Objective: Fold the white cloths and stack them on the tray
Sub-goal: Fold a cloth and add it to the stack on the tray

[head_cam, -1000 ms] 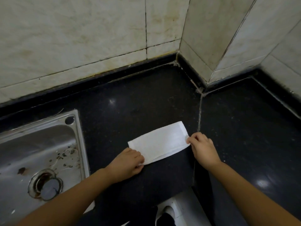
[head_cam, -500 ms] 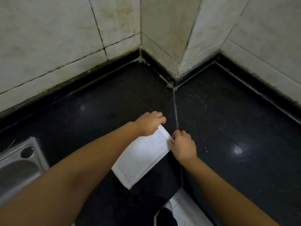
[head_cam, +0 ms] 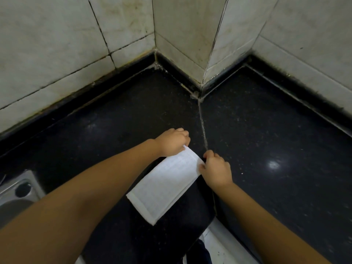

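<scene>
A white cloth (head_cam: 167, 184), folded into a long strip, lies on the black stone counter (head_cam: 266, 141) and runs from the near left to the far right. My left hand (head_cam: 173, 141) pinches the strip's far left corner. My right hand (head_cam: 215, 168) pinches the far right corner, fingers curled over the edge. The near end of the strip lies flat close to the counter's front edge. No tray is in view.
A steel sink (head_cam: 17, 193) shows at the left edge. Tiled walls (head_cam: 182, 35) with a jutting corner close the counter at the back. White floor and a dark shoe (head_cam: 200, 252) show below the counter's edge.
My left hand left the strip's near end and reached across to its far end beside my right hand. The view has swung right, so the sink slid almost out of sight.
</scene>
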A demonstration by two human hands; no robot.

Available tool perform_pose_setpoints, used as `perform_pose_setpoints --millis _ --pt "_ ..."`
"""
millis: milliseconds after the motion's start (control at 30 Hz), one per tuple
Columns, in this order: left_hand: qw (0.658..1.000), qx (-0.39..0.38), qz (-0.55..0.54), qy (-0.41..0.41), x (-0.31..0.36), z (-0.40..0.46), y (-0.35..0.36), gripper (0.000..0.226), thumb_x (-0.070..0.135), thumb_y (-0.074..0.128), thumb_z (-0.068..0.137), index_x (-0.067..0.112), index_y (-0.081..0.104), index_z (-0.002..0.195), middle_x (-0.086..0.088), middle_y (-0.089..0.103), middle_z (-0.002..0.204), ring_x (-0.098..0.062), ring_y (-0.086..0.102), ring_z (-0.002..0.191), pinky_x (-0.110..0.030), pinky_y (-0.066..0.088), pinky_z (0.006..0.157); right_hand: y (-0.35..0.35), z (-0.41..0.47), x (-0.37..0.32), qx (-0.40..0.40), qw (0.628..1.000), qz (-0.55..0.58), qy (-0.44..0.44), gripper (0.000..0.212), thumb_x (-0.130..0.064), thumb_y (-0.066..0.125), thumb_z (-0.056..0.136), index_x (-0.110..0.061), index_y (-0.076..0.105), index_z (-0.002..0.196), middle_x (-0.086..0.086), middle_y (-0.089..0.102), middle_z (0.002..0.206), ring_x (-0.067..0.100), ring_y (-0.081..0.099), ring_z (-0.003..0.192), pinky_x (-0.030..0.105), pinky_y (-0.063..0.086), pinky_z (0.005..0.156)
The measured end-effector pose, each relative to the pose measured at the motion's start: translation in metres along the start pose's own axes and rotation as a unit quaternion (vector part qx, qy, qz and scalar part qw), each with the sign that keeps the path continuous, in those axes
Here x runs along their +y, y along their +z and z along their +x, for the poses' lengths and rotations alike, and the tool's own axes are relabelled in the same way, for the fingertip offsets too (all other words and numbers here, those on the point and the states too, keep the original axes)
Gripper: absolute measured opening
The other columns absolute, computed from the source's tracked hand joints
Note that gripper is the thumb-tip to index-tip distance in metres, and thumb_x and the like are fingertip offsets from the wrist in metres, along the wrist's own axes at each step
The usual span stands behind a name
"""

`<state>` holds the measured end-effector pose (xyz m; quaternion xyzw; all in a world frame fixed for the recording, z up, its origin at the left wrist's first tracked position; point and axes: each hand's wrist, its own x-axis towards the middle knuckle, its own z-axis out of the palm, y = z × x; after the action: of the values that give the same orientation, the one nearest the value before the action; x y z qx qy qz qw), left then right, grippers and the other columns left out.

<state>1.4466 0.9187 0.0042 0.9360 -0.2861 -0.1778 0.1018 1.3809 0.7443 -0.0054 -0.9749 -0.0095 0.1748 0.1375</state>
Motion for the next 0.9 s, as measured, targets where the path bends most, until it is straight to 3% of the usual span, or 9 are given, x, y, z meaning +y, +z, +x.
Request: perform_pose_setpoints --millis 100,200,300,367,500,567,700,900 --pt "0.998 -0.01 -0.043 -0.035 0.006 0.001 0.0 0.024 0.011 0.049 0.094 0.017 0.051 0.117 -0.004 0.054 0.119 -0.015 0.048 0.101 -0.023 0.037 0.081 -0.007 0.005 -0.001 -0.036 0.999 0.014 0.019 0.024 -0.021 0.05 0.09 -0.011 0.054 0.111 0.008 0.058 0.111 0.027 0.056 0.103 0.038 0.042 0.089" --pt "0.993 -0.029 -0.1 -0.064 0.006 -0.006 -0.008 0.042 0.01 0.047 0.095 0.017 0.042 0.136 -0.005 0.049 0.131 -0.02 0.046 0.12 -0.03 0.041 0.094 -0.024 0.014 0.001 -0.05 0.996 0.075 0.006 0.016 -0.023 0.055 0.088 -0.013 0.06 0.099 0.008 0.055 0.104 0.025 0.056 0.095 0.034 0.045 0.081" --pt "0.99 -0.006 -0.12 -0.075 -0.001 -0.023 -0.033 0.025 0.015 0.048 0.096 0.01 0.06 0.117 -0.005 0.05 0.11 -0.019 0.05 0.108 -0.027 0.039 0.085 -0.054 0.022 0.0 -0.026 0.975 0.218 -0.038 0.005 -0.019 0.06 0.086 -0.015 0.057 0.086 0.005 0.06 0.088 0.018 0.055 0.078 0.029 0.041 0.065" --pt "0.981 0.05 -0.164 -0.093 -0.002 -0.041 -0.056 0.016 0.019 0.055 0.093 0.011 0.066 0.102 -0.002 0.051 0.097 -0.018 0.053 0.092 -0.028 0.041 0.08 -0.078 0.021 -0.004 -0.019 0.942 0.328 -0.069 0.005 -0.014 0.06 0.087 -0.016 0.058 0.083 0.006 0.062 0.081 0.017 0.056 0.074 0.031 0.044 0.068" --pt "0.915 0.173 -0.34 -0.129 0.014 -0.086 -0.093 0.008 0.02 0.063 0.09 0.015 0.067 0.095 -0.004 0.066 0.105 -0.015 0.064 0.096 -0.028 0.051 0.087 -0.121 0.004 -0.015 -0.02 0.885 0.439 -0.155 0.012 -0.013 0.057 0.092 -0.02 0.066 0.089 0.01 0.068 0.083 0.02 0.063 0.077 0.037 0.052 0.075" --pt "0.884 0.211 -0.398 -0.126 0.03 -0.108 -0.104 0.004 0.019 0.063 0.09 0.017 0.065 0.092 0.0 0.069 0.098 -0.007 0.065 0.09 -0.022 0.052 0.082 -0.137 -0.009 -0.018 -0.035 0.866 0.458 -0.198 0.016 -0.011 0.055 0.094 -0.021 0.067 0.092 0.005 0.07 0.082 0.015 0.065 0.078 0.034 0.055 0.076" --pt "0.823 0.216 -0.514 -0.112 0.062 -0.138 -0.107 0.005 0.012 0.058 0.092 0.012 0.061 0.088 0.003 0.068 0.078 -0.004 0.065 0.073 -0.018 0.054 0.07 -0.16 -0.032 -0.017 -0.092 0.847 0.456 -0.258 0.017 -0.008 0.053 0.093 -0.019 0.067 0.093 -0.004 0.073 0.078 0.006 0.066 0.073 0.021 0.055 0.064" --pt "0.757 0.233 -0.6 -0.113 0.074 -0.154 -0.109 0.005 0.009 0.053 0.093 0.007 0.058 0.093 0.003 0.067 0.071 -0.005 0.062 0.06 -0.016 0.049 0.055 -0.172 -0.038 -0.026 -0.13 0.832 0.47 -0.263 0.014 -0.009 0.053 0.093 -0.013 0.066 0.099 -0.001 0.072 0.074 0.009 0.067 0.065 0.02 0.053 0.054"
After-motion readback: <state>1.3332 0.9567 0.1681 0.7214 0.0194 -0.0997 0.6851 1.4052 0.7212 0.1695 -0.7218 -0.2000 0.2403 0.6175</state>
